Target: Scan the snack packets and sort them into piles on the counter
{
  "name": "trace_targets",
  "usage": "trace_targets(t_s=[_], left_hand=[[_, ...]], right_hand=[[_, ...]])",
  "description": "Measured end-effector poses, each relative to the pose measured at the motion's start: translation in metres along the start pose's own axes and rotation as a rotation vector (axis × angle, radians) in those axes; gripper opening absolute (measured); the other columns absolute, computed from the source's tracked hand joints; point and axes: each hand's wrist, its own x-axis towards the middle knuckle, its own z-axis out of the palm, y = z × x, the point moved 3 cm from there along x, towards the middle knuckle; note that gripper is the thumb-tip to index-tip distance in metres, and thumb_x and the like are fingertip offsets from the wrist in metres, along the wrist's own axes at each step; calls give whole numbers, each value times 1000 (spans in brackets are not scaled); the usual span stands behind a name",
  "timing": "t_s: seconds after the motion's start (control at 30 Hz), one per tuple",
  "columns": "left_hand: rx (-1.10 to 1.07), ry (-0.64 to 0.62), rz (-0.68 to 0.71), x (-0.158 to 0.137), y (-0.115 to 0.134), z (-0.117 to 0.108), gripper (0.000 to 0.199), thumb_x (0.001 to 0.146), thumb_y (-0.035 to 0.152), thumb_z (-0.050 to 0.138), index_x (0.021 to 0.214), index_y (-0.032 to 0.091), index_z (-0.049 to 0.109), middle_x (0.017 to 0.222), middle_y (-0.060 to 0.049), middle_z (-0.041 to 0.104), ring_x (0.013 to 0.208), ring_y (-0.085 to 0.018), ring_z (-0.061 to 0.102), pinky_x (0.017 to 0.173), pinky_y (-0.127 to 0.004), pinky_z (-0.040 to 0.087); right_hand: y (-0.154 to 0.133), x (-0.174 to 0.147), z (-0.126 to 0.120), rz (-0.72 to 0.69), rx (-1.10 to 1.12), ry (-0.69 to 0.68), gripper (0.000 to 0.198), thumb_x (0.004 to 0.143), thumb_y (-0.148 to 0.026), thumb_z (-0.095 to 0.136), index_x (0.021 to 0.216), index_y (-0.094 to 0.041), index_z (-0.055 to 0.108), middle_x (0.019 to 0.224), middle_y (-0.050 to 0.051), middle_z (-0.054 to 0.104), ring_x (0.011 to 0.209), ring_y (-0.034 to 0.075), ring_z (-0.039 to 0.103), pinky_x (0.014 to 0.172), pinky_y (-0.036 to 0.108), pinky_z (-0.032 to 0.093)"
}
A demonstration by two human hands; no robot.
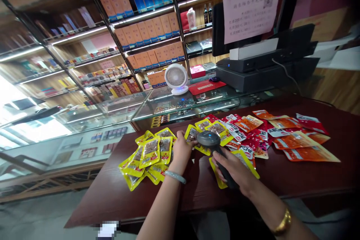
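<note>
My right hand (230,167) is wrapped round the handle of a dark handheld barcode scanner (208,138), its head tilted toward the packets in front of me. With my left hand (182,149) I pinch the edge of a yellow snack packet (192,134), partly covered by my fingers and the scanner head. To the left lies a loose pile of yellow snack packets (150,152) with brown contents. More yellow packets (217,129) lie beyond the scanner, and another yellow packet (244,159) is partly under my right hand.
Red-and-white packets (247,144) and orange packets (298,140) are heaped on the right of the dark red table (194,191). Behind stand a glass counter (165,103), a white fan (176,78), a red mat (206,87) and a monitor (218,30). Shelves of boxed goods line the back.
</note>
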Motion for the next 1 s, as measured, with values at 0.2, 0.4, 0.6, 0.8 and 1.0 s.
trace_targets(t_s=[0.2, 0.4, 0.6, 0.8, 1.0], left_hand=[[-64, 69, -20, -15, -27, -26, 46, 76, 30, 73, 112, 21, 45, 95, -7, 68, 90, -26, 67, 74, -31, 44], [-109, 140, -87, -23, -51, -51, 48, 76, 28, 73, 114, 21, 46, 102, -9, 68, 94, -27, 67, 77, -33, 45], [-99, 329, -227, -19, -95, -102, 50, 76, 39, 75, 111, 21, 45, 105, -9, 67, 98, -26, 66, 82, -35, 48], [55, 339, -481, -14, -163, -134, 63, 74, 57, 71, 117, 19, 45, 109, -16, 67, 102, -32, 66, 82, -41, 50], [281, 432, -412, -21, -160, -132, 70, 74, 60, 68, 129, 22, 48, 135, -15, 57, 131, -36, 47, 105, -49, 39]], right_hand=[[3, 11, 30, -11, 12, -123, 37, 88, -55, 64, 81, -23, 46, 64, -9, 50, 41, 5, 42, 38, 17, 32], [8, 18, 60, 3, 8, -188, 38, 87, -56, 66, 82, -22, 47, 65, -8, 50, 41, 4, 40, 38, 18, 31], [13, 22, 87, 23, -17, -236, 39, 86, -56, 67, 83, -22, 48, 64, -9, 48, 41, 5, 40, 37, 18, 31], [22, 26, 100, 49, -14, -266, 39, 84, -56, 67, 83, -22, 48, 64, -9, 48, 41, 4, 39, 37, 18, 29], [24, 26, 98, 30, -12, -256, 39, 85, -56, 67, 84, -23, 47, 64, -9, 50, 41, 5, 41, 38, 19, 31]])
